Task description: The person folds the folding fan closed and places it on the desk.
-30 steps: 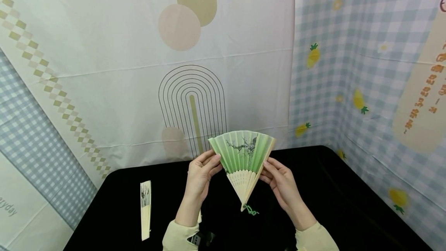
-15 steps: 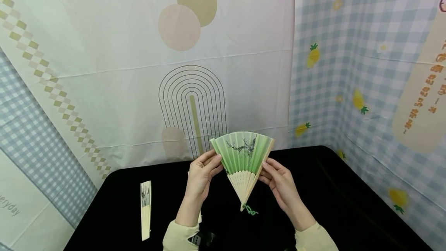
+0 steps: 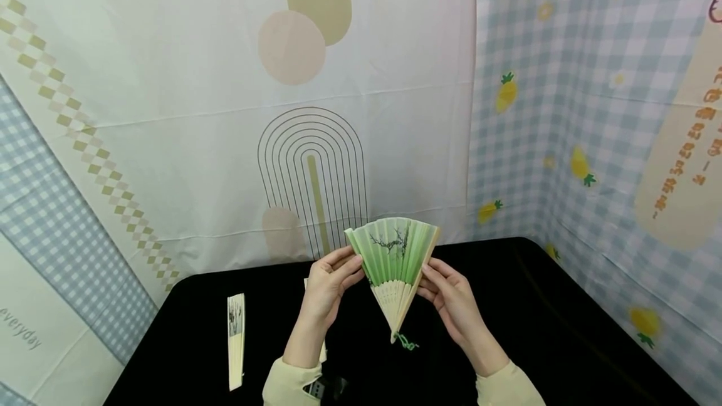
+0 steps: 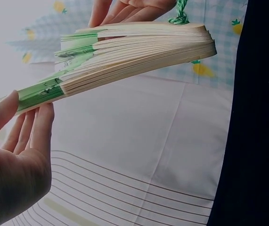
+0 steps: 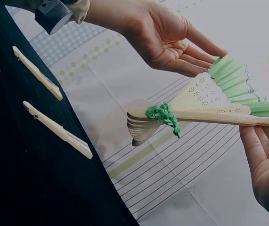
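Observation:
A green folding fan (image 3: 395, 255) with a dark branch print and pale pierced ribs is held up, partly spread, over the black table. My left hand (image 3: 329, 287) pinches its left edge between thumb and fingers. On the other side, my right hand (image 3: 451, 296) pinches the right outer rib. A green braided cord (image 5: 162, 115) hangs from the pivot end. In the left wrist view, the ribs stack closely near the left fingers (image 4: 42, 127) and part toward the other side. The right thumb is partly cut off by the frame edge in the right wrist view.
Left on the black table (image 3: 186, 331) lies a folded fan (image 3: 235, 342) with a dark print. Another folded fan (image 3: 323, 351) lies mostly hidden behind the left forearm. Printed cloth hangs (image 3: 395, 143) rise behind the table and along both sides.
The fan has narrowed a little, its left edge moving right and its right edge moving left. Both hands keep their pinch. The head view has shifted slightly.

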The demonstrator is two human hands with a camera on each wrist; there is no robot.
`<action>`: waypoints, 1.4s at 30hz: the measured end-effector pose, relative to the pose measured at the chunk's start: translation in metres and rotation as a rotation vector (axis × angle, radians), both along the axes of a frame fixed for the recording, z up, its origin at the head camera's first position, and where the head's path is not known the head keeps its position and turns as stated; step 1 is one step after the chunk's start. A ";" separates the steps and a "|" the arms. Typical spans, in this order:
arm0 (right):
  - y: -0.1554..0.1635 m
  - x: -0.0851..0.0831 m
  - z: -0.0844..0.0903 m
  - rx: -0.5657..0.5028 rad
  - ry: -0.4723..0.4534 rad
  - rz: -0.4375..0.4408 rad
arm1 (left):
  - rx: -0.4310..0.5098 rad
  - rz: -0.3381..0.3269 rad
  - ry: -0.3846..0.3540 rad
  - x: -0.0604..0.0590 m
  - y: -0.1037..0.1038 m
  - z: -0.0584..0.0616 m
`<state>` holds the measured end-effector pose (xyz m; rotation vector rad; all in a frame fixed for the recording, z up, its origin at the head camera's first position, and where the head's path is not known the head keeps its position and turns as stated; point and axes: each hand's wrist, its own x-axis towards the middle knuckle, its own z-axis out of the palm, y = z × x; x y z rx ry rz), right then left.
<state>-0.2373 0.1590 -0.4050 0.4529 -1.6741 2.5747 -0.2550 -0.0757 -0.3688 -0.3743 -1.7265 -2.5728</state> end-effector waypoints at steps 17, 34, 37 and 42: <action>-0.002 0.001 0.001 0.011 0.000 0.030 | -0.031 0.003 -0.021 -0.001 -0.001 -0.001; -0.004 0.002 -0.001 0.023 -0.024 0.038 | -0.047 0.001 -0.036 -0.005 0.003 -0.005; -0.005 0.002 -0.002 0.025 -0.021 0.043 | -0.051 -0.001 -0.037 -0.005 0.005 -0.005; -0.004 0.001 -0.003 0.042 -0.007 0.052 | -0.065 -0.006 -0.047 -0.005 0.005 -0.004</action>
